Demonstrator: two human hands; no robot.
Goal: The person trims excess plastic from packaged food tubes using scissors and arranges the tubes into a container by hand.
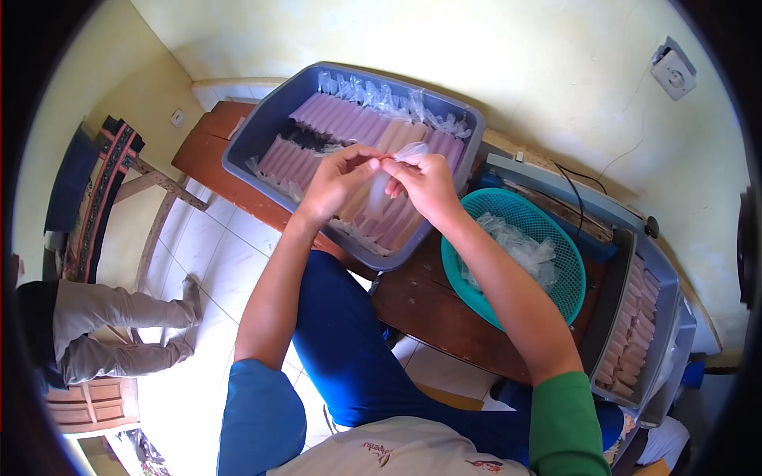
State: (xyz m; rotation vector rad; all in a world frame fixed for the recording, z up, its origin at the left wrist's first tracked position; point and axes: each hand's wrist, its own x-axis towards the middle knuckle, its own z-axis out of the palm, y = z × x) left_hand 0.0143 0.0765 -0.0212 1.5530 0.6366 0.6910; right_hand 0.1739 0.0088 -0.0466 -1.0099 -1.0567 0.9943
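My left hand (340,184) and my right hand (426,187) meet over a grey bin (248,147), both with fingers pinched together on a thin clear plastic bag (376,200). The bag hangs down between the hands, and its crumpled end sticks up by my right fingers. Below lie rows of slim filled plastic tubes (343,113), pinkish-purple and cream, their clear twisted ends lined up along the bin's walls. My hands hide part of the tubes, and what the held bag contains is hard to make out.
A teal plastic basket (578,279) with crumpled clear bags (520,250) stands on the brown wooden table (413,305), right of the bin. Farther right, another grey bin (671,297) holds pale tubes (631,329). A person's legs (119,317) show at left.
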